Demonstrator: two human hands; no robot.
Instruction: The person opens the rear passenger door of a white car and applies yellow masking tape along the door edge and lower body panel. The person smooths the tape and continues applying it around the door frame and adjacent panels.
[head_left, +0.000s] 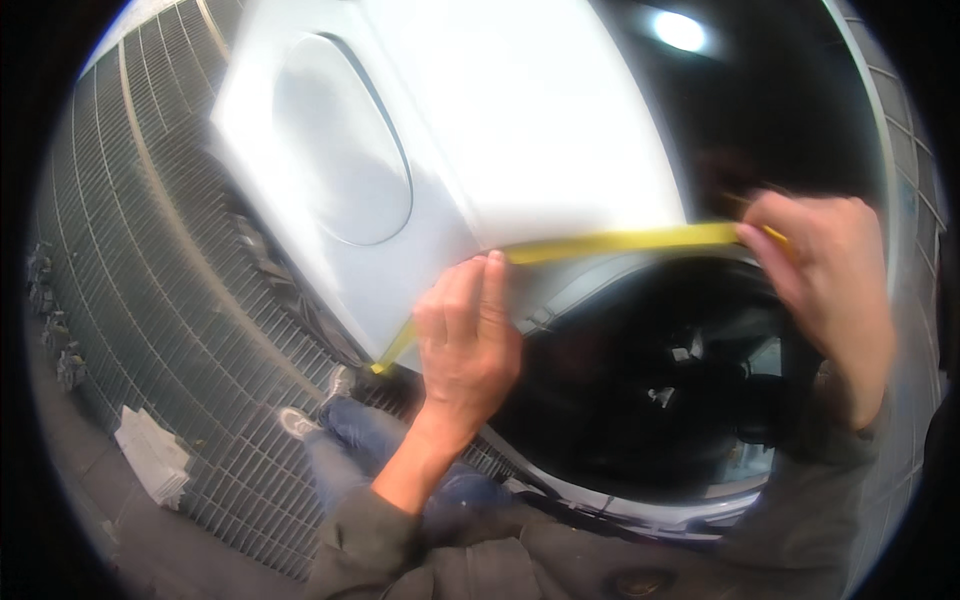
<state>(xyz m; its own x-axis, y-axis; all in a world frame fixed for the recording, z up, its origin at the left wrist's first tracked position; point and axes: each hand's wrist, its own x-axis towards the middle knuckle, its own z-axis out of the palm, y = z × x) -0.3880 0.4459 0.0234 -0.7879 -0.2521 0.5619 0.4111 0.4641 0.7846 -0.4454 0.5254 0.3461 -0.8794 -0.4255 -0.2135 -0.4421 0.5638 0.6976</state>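
Over the white car body (540, 120), the yellow strip (620, 242) runs left to right between my left hand (465, 330), fingers together against it, whether gripping I cannot tell, and my right hand (830, 260), pinched closed on it.

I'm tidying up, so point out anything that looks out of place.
A ragged white bundle lies loose at the edge of the floor grating, lower left, away from the car, as if discarded; I can't tell what it is.
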